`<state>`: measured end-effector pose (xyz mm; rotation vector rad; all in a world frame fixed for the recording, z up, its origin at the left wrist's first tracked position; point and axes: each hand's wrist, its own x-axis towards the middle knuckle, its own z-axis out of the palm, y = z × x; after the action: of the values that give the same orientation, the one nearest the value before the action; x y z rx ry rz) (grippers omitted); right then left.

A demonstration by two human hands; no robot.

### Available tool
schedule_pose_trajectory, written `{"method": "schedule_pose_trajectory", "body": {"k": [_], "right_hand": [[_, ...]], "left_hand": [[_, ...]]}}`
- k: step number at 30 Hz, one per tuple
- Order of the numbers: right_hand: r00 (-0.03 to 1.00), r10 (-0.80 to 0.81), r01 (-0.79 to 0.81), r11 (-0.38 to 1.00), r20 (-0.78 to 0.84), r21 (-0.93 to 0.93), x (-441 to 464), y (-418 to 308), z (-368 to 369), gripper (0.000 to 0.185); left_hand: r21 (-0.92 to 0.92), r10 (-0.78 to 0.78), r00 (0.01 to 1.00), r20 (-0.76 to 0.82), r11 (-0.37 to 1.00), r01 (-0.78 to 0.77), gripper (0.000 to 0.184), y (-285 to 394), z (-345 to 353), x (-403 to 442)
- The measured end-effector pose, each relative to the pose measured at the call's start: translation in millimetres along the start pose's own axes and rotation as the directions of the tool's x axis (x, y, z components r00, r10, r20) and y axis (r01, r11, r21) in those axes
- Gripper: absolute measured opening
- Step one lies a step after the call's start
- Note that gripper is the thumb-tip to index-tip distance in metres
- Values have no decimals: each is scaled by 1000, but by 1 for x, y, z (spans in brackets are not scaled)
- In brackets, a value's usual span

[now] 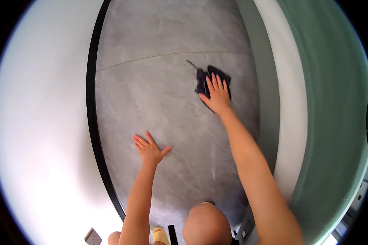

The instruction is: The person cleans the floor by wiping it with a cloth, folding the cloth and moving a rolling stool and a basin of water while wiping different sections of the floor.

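Observation:
Grey marbled floor tiles (163,98) lie below me. My right hand (217,96) rests on a dark, crumpled cloth (202,79), pressing it flat against the tiles with the fingers spread. A thin strand sticks out from the cloth's upper left corner. Lower and to the left, my left hand (150,151) is planted on the bare tile, its fingers apart and nothing under it that I can see.
A black baseboard (91,102) and a white wall (41,110) run along the left. At the right are a grey strip (268,81), a white band and a green curtain-like surface (335,102). A wall socket (93,237), a knee and a yellow slipper (160,235) show at the bottom.

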<state>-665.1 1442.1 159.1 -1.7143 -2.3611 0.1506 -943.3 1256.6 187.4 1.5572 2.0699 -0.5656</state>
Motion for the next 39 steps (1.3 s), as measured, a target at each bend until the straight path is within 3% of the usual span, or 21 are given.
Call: {"method": "schedule_pose_trajectory", "body": {"k": [4,5,6,7,9,11,12,14,18,20,21,24,25,28,31,34,37,39], "right_hand": [[969,232,-230,973,84,-30,-129,-30,4,87],[943,254,-252,967,214,-35,-113,-57,-4,90],[928,276,-274,961,252,-45,-17,-73,26,92],[903,302,-300,952,306,-54,-8,-50,20,97],[915,213,-230,973,342,12,4,-20,5,103],[928,233,-238,971,293,-19,25,-15,-8,108],[935,209,-207,978,287,-36,59,-48,-42,110],[935,257,-260,965,246,-20,139,-49,-30,112],[915,386,-386,922,117,-24,390,-44,0,111],[902,433,-433,902,-9,2,433,-51,-37,110],[888,460,-459,888,-1,37,496,-47,-34,108],[865,501,-500,864,-1,62,492,-57,-46,106],[882,469,-465,882,-48,78,424,-54,-19,100],[936,346,-343,937,-58,60,350,-52,-4,94],[952,303,-305,951,41,50,228,-62,-11,87],[977,153,-164,984,152,63,117,-77,-2,91],[959,140,-156,986,246,50,105,-98,-5,94],[981,178,-185,976,72,115,151,-115,3,92]], "left_hand": [[25,-9,1000,-3,1000,9,129,-4,15,1],[-4,-56,994,98,998,57,129,-20,-14,23],[-11,-61,989,137,998,63,129,-37,-88,138],[-4,-57,988,144,998,58,129,-2,-118,172],[5,-55,990,134,999,54,129,46,-166,212],[-4,-37,997,69,999,37,129,67,-188,228],[-37,-63,995,75,997,66,129,40,-228,219],[-27,-46,996,83,998,48,129,47,-262,261],[30,-70,987,145,997,66,127,64,-349,344],[-6,-55,997,50,998,56,129,63,-359,269],[5,-58,997,58,998,58,128,62,-372,283],[18,-80,997,1,997,80,128,53,-319,220],[19,-78,996,-32,997,79,127,53,-250,193],[18,-81,996,-50,996,82,127,42,-237,186],[9,-104,994,-37,994,105,125,44,-237,188],[-1,-102,995,-24,995,102,124,45,-236,194],[3,-84,996,6,997,83,119,43,-238,190],[-15,-52,998,36,998,53,114,37,-241,181]]}}
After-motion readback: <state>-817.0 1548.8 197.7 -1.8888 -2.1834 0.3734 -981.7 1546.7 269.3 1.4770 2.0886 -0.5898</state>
